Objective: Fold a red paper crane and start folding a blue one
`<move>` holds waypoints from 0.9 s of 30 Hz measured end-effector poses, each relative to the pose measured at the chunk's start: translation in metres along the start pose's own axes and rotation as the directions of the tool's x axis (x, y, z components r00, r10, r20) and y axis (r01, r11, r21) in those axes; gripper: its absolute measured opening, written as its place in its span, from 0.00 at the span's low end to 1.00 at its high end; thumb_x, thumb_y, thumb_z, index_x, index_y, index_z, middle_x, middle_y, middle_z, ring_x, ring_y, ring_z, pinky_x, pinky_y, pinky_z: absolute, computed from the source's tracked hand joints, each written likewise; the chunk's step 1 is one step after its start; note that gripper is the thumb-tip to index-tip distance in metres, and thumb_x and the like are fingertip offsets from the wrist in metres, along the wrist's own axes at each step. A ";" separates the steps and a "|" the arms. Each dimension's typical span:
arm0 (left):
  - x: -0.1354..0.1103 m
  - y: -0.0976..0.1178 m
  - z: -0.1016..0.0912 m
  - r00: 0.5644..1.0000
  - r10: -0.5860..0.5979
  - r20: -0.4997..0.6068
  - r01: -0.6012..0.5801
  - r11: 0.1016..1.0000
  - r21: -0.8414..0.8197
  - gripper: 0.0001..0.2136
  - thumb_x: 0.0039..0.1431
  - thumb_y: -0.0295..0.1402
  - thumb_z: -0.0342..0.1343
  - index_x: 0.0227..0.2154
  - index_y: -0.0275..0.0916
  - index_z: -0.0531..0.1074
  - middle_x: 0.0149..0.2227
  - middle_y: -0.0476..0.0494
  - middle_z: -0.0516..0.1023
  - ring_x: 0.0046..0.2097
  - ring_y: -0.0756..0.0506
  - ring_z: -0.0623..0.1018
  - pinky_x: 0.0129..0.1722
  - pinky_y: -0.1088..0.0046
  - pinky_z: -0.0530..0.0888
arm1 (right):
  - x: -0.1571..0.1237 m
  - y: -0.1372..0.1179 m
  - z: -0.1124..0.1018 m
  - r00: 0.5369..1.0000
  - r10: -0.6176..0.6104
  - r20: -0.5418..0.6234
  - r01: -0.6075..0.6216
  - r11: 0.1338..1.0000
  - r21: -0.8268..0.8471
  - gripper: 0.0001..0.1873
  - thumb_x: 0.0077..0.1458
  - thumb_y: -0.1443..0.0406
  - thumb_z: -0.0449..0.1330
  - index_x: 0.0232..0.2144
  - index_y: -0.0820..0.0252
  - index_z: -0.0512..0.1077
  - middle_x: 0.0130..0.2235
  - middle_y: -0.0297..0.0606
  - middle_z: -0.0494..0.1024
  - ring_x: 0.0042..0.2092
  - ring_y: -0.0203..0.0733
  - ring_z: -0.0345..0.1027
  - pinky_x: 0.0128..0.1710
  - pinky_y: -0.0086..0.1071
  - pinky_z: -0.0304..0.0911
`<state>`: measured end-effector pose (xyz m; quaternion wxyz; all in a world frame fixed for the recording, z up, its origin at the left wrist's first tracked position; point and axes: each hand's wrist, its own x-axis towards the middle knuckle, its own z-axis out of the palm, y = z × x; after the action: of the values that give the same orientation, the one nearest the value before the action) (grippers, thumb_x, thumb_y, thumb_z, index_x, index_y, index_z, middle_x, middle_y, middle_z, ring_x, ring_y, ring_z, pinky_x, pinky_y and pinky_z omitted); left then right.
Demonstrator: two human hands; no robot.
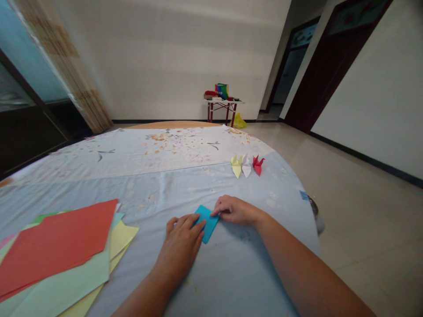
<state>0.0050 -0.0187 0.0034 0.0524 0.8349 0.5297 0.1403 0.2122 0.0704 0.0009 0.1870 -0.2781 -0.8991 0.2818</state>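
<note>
on tablecloth (224, 281), splayed left hand (183, 241) and curled right hand (234, 211) touch blue paper (209, 223).

I had room to slide over the tabletop (155, 193) between the paper stack (66, 246) and my left hand (185, 235); beyond my right hand (231, 209), three folded paper birds (246, 167) stood in the way farther out.

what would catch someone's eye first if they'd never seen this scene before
Probably the big red-orange sheet topping the pile of coloured paper at the near left of the table. Next, the bright blue folded paper near the middle, with the left hand and right hand on it. Beyond the right hand stand three folded paper birds in a row: yellow, white and red.
</note>
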 end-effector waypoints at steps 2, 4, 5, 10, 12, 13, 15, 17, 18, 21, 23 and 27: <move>0.000 -0.001 0.001 1.000 -0.003 0.011 0.003 1.000 -0.003 0.14 0.59 0.32 0.46 0.46 0.47 0.69 0.51 0.43 0.71 0.52 0.40 0.67 0.51 0.52 0.56 | 0.000 0.000 0.000 1.000 0.008 0.006 -0.008 1.000 0.003 0.18 0.45 0.78 0.55 0.38 0.60 0.76 0.35 0.39 0.72 0.39 0.37 0.66 0.41 0.29 0.61; 0.000 -0.001 0.001 1.000 -0.004 0.018 0.004 1.000 -0.002 0.14 0.60 0.32 0.46 0.47 0.47 0.69 0.52 0.43 0.70 0.53 0.40 0.67 0.51 0.53 0.56 | -0.001 0.000 0.000 1.000 0.014 0.008 -0.014 1.000 0.014 0.18 0.45 0.77 0.55 0.37 0.60 0.76 0.35 0.39 0.72 0.39 0.37 0.65 0.41 0.29 0.61; 0.000 -0.001 0.001 1.000 -0.002 0.021 0.002 1.000 0.000 0.14 0.60 0.32 0.46 0.48 0.48 0.68 0.52 0.43 0.70 0.53 0.41 0.66 0.51 0.53 0.56 | -0.001 0.000 0.000 1.000 0.017 0.006 -0.017 1.000 0.021 0.18 0.46 0.77 0.55 0.37 0.60 0.76 0.35 0.39 0.72 0.39 0.37 0.65 0.41 0.29 0.61; -0.002 -0.001 0.001 1.000 -0.009 0.029 0.008 1.000 0.011 0.15 0.60 0.32 0.46 0.48 0.48 0.68 0.53 0.42 0.69 0.53 0.41 0.66 0.51 0.53 0.56 | -0.002 -0.002 -0.001 0.999 0.036 0.007 -0.036 0.998 0.042 0.14 0.48 0.73 0.58 0.39 0.59 0.75 0.35 0.38 0.71 0.37 0.36 0.65 0.39 0.28 0.61; -0.002 0.000 0.000 0.999 -0.012 0.032 0.011 1.000 0.015 0.14 0.59 0.32 0.46 0.48 0.47 0.68 0.52 0.42 0.70 0.53 0.41 0.66 0.51 0.53 0.56 | -0.001 -0.003 -0.001 0.999 0.040 0.007 -0.040 0.998 0.042 0.13 0.49 0.70 0.60 0.39 0.59 0.75 0.34 0.37 0.71 0.37 0.36 0.64 0.39 0.28 0.61; -0.002 0.000 0.000 0.999 -0.011 0.032 0.010 1.000 0.016 0.14 0.59 0.32 0.46 0.48 0.48 0.68 0.52 0.42 0.70 0.53 0.41 0.66 0.51 0.53 0.56 | 0.000 -0.003 -0.001 0.999 0.040 0.004 -0.040 0.998 0.041 0.12 0.49 0.68 0.60 0.39 0.59 0.75 0.34 0.38 0.70 0.38 0.37 0.64 0.39 0.28 0.60; -0.001 0.001 -0.001 1.000 -0.010 0.027 0.009 1.000 0.015 0.14 0.59 0.32 0.47 0.46 0.48 0.69 0.52 0.43 0.70 0.53 0.41 0.66 0.51 0.53 0.57 | 0.002 -0.003 -0.001 0.999 0.039 0.001 -0.039 0.998 0.043 0.12 0.49 0.65 0.62 0.39 0.59 0.75 0.35 0.38 0.70 0.39 0.37 0.64 0.40 0.29 0.60; 0.000 0.002 -0.003 1.000 -0.007 0.020 0.007 1.000 0.005 0.13 0.59 0.32 0.48 0.44 0.49 0.71 0.51 0.44 0.71 0.52 0.41 0.67 0.50 0.53 0.57 | 0.004 -0.003 0.000 0.999 0.041 0.000 -0.041 0.998 0.045 0.13 0.47 0.64 0.64 0.38 0.59 0.75 0.36 0.38 0.70 0.40 0.38 0.63 0.41 0.30 0.60; 0.000 0.002 -0.004 1.000 -0.006 0.018 0.006 1.000 -0.001 0.12 0.58 0.32 0.48 0.43 0.49 0.72 0.50 0.44 0.71 0.51 0.41 0.67 0.50 0.53 0.57 | 0.005 -0.002 0.000 0.999 0.044 -0.001 -0.044 0.998 0.044 0.14 0.46 0.64 0.64 0.38 0.59 0.75 0.36 0.38 0.69 0.40 0.38 0.63 0.42 0.30 0.59; 0.000 0.001 -0.005 1.000 0.013 0.024 -0.012 1.000 -0.025 0.10 0.57 0.31 0.50 0.39 0.48 0.73 0.45 0.45 0.73 0.48 0.41 0.69 0.48 0.54 0.59 | 0.008 -0.001 -0.001 0.998 0.055 0.005 -0.055 0.998 0.043 0.14 0.45 0.62 0.65 0.37 0.59 0.76 0.35 0.37 0.70 0.40 0.38 0.63 0.41 0.29 0.59; 0.000 -0.001 -0.005 0.999 0.040 0.035 -0.038 0.998 -0.053 0.10 0.57 0.30 0.50 0.39 0.48 0.73 0.44 0.45 0.74 0.46 0.42 0.70 0.47 0.57 0.61 | 0.010 0.000 -0.001 0.998 0.061 0.015 -0.061 0.997 0.047 0.14 0.45 0.61 0.65 0.37 0.60 0.76 0.33 0.37 0.70 0.38 0.38 0.63 0.39 0.28 0.59; 0.000 -0.006 -0.003 0.995 0.084 0.053 -0.078 0.991 -0.104 0.11 0.58 0.30 0.49 0.40 0.47 0.73 0.44 0.44 0.73 0.45 0.43 0.69 0.44 0.62 0.65 | 0.014 -0.001 0.001 0.999 0.052 0.013 -0.052 0.998 0.046 0.14 0.47 0.59 0.63 0.36 0.61 0.77 0.30 0.36 0.71 0.36 0.37 0.63 0.36 0.27 0.58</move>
<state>-0.0011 -0.0159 0.0043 0.1045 0.8557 0.4857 0.1451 0.2007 0.0776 0.0027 0.1809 -0.2953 -0.8858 0.3090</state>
